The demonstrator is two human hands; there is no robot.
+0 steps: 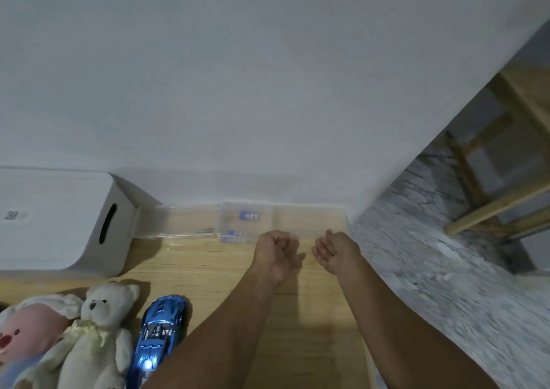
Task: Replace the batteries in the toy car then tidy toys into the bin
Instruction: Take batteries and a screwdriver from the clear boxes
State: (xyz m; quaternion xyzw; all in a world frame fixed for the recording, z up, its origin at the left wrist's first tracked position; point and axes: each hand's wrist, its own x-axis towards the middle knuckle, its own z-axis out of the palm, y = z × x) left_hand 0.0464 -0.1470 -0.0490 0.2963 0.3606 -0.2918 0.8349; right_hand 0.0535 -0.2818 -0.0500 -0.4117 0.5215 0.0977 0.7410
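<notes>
Wooden counter against a pale wall, both my hands out by the clear battery case.

Left hand is loosely curled, right hand relaxed palm-up; neither holds anything. Left of the case sits the white bin. Nearer me than the case lies the blue toy car, headlight glowing: probably hard, glossy, a bit slippery, so I'd grip its sides at mid-body. Beside the car, away from the case, lie the soft white teddy bear and pink plush doll, light and squashy. Nothing blocks the car.
</notes>
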